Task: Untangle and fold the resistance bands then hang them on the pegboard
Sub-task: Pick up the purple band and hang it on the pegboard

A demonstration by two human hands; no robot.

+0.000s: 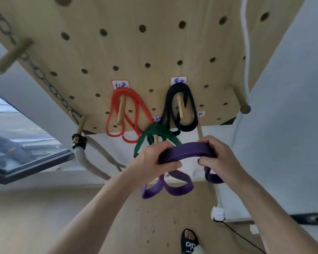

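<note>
I hold a folded purple resistance band [185, 150] up in front of the lower edge of the wooden pegboard [136, 52]. My left hand [154, 158] grips its left end and my right hand [217, 153] grips its right end; purple loops hang down below both hands. On the board a red band [136, 107] hangs on one peg, a black band [189, 107] on another, and a green band [154, 132] on a lower peg just behind my left hand. A bare wooden peg [199, 132] sticks out right above the purple band.
A metal chain [39, 72] runs down the board's left side past a wooden peg [11, 55]. A thick pale rope [88, 162] hangs at lower left and a white cord [246, 43] at right. A window [17, 140] is on the left. My sandalled foot [189, 241] is on the floor.
</note>
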